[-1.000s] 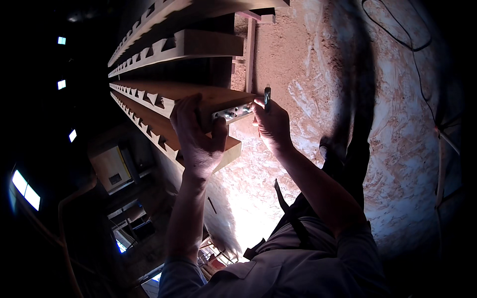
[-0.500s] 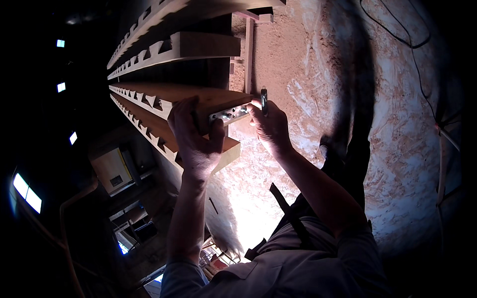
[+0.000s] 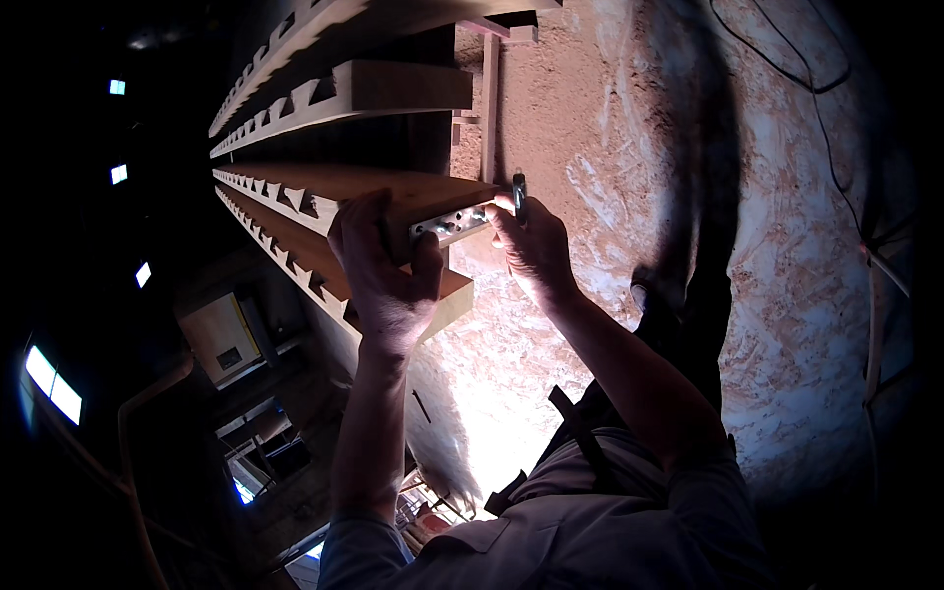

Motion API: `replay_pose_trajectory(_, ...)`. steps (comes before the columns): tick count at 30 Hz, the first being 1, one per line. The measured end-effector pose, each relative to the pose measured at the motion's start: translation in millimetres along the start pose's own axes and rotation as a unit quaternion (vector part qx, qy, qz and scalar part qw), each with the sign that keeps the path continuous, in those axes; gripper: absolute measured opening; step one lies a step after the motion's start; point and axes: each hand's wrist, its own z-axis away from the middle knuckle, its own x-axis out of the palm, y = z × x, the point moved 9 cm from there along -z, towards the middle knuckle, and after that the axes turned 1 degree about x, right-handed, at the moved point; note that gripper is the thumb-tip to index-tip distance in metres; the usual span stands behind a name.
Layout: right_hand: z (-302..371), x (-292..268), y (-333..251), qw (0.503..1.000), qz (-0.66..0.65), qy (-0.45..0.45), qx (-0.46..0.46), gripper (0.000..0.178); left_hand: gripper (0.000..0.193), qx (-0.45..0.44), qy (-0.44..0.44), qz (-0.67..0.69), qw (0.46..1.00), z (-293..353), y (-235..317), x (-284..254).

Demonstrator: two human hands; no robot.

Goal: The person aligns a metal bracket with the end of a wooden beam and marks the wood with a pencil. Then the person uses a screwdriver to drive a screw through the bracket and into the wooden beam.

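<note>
A metal plate point(image 3: 450, 226) with several holes and small fasteners on it lies along the end face of a long wooden beam point(image 3: 423, 192). My left hand point(image 3: 382, 270) is clamped around the beam's end, fingers over the top and thumb pressed on the plate's left end. At the plate's right end is my right hand point(image 3: 536, 246), its fingers closed. A short, slim dark tool point(image 3: 519, 200) stands upright out of that grip; its kind is too unclear to name. Part of the plate is hidden by my thumb and fingers.
More notched beams run away to the left: one point(image 3: 403, 87) farther off, another point(image 3: 447, 300) below the held one. A pinkish wooden support point(image 3: 490, 108) stands behind. A cable point(image 3: 821, 118) crosses the mottled floor point(image 3: 629, 226) at right. Bright light falls near my body.
Both hands keep their hold on the plate and beam end, with hardly any movement. The whole view has shifted very slightly.
</note>
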Motion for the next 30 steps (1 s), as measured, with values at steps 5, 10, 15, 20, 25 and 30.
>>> replay_pose_trajectory(5,1.4,-30.0,10.3,0.984,-0.11,0.016,0.139,0.053,0.057,-0.029,0.012,0.015,0.999,0.8,-3.1,2.4)
replay_pose_trajectory(10,1.2,-63.5,36.0,0.968,-0.188,0.058,0.156,0.061,0.054,-0.017,0.026,0.014,0.999,-0.1,-0.3,3.4)
replay_pose_trajectory(15,12.9,-45.9,40.6,0.912,-0.401,0.017,0.083,0.038,0.053,-0.014,0.021,0.005,1.0,1.2,1.2,4.0)
replay_pose_trajectory(20,21.3,-37.8,46.1,0.913,-0.4,0.003,0.075,0.034,0.053,-0.026,0.027,0.005,0.999,1.2,4.0,4.0)
replay_pose_trajectory(25,24.6,-29.7,52.0,0.914,-0.395,0.009,0.091,0.032,0.052,-0.011,0.029,-0.009,0.999,1.1,5.9,4.4)
replay_pose_trajectory(30,24.6,-23.2,48.2,0.921,-0.378,0.003,0.094,0.033,0.051,-0.014,0.041,0.02,0.999,2.7,2.8,4.0)
